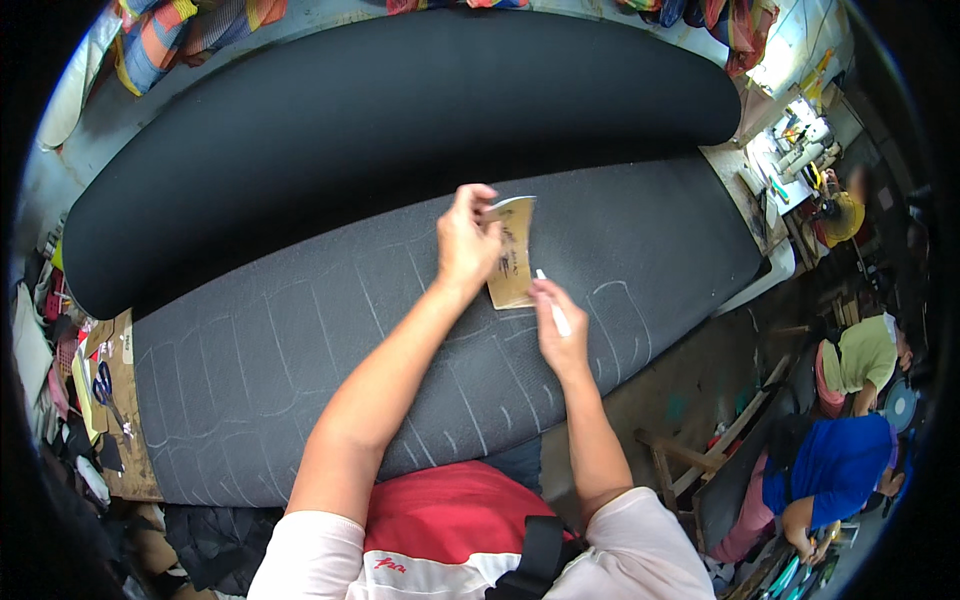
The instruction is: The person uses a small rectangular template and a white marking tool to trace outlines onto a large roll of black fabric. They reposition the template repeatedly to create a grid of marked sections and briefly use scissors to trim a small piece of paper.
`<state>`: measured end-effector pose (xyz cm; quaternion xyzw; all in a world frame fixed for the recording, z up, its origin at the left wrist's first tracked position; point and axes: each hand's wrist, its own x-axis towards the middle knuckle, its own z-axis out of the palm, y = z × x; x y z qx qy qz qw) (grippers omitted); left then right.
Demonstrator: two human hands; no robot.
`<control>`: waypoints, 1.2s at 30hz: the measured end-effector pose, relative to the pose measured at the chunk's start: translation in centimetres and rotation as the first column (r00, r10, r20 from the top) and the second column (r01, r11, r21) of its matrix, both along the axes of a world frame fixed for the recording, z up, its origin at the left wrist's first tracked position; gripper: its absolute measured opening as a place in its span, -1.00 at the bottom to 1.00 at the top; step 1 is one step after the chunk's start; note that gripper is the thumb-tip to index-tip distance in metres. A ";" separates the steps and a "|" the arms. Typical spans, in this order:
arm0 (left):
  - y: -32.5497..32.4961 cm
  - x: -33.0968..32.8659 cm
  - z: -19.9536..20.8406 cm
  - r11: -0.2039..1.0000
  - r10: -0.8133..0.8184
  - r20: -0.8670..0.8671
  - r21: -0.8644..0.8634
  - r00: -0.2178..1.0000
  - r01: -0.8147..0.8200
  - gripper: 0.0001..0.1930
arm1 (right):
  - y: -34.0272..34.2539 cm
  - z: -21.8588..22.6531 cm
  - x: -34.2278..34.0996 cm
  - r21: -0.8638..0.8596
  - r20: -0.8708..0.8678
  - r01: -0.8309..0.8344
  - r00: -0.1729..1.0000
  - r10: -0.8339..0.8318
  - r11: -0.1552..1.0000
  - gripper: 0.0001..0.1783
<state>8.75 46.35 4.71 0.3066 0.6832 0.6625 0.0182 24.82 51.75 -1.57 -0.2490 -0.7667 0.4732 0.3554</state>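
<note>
Dark grey fabric (640,230) lies spread over the table, with rows of white drawn outlines on its left and middle parts. A brown cardboard template (514,262) with handwriting on it rests on the fabric, its upper end curling up slightly. My left hand (468,243) grips the template by its upper left edge, fingers bent around it. Close to the template's lower right corner, my right hand (560,325) is closed around a slim white marking stick (562,320). Whether that stick is a pen or chalk I cannot tell.
A thick black fabric roll (400,110) stretches along the table's far side. Blue-handled scissors (103,385) and paper pieces lie on the left end. To the right are a sewing machine (803,150), a wooden frame (690,455) and people, one in a blue shirt (835,470).
</note>
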 end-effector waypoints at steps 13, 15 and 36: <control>1.4 4.5 -5.5 0.829 -0.457 -0.387 -0.511 0.801 0.226 -0.25 | 10.2 -0.9 0.1 -0.488 -0.344 -0.199 0.939 0.022 0.850 -0.51; 1.8 4.2 -5.7 0.733 -0.422 -0.314 -0.670 0.851 0.117 -0.23 | 9.3 -1.7 -0.4 -0.431 -0.227 -0.125 0.973 0.027 0.894 -0.49; 2.7 4.2 -4.5 0.482 -0.482 -0.172 -0.871 0.859 0.096 -0.28 | 13.4 1.2 -11.7 0.166 0.214 -0.018 0.977 -0.019 0.986 -0.80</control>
